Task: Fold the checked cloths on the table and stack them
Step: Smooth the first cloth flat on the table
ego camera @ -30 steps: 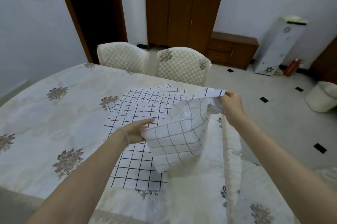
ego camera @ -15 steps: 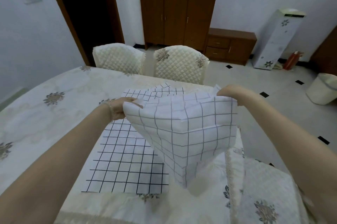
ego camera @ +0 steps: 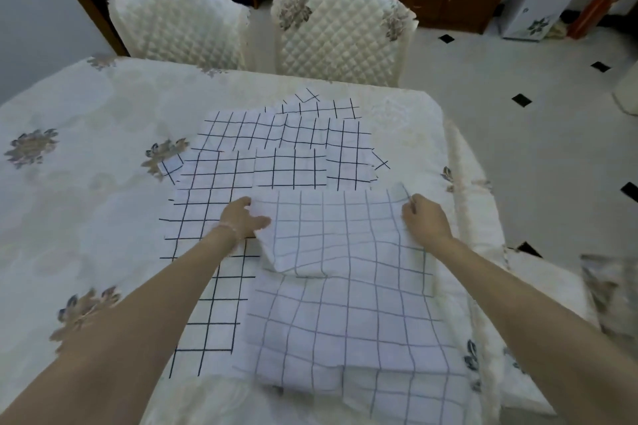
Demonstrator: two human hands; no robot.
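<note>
A white cloth with a grey check (ego camera: pixel 345 303) lies spread on the table in front of me, its far part doubled back over itself. My left hand (ego camera: pixel 243 220) pinches its far left corner. My right hand (ego camera: pixel 424 217) pinches its far right corner. Under and to the left of it lies a flat cloth with a black check (ego camera: pixel 207 286). Several more black-checked cloths (ego camera: pixel 286 148) lie overlapping beyond my hands.
The table (ego camera: pixel 86 217) wears a cream cover with flower motifs; its right edge runs close to my right arm. Two quilted chairs (ego camera: pixel 338 34) stand at the far side. Tiled floor with black diamonds lies to the right.
The grey-checked cloth hung in the air between my raised hands; now both hands have come down and it lies on the table. My view has tipped downward.
</note>
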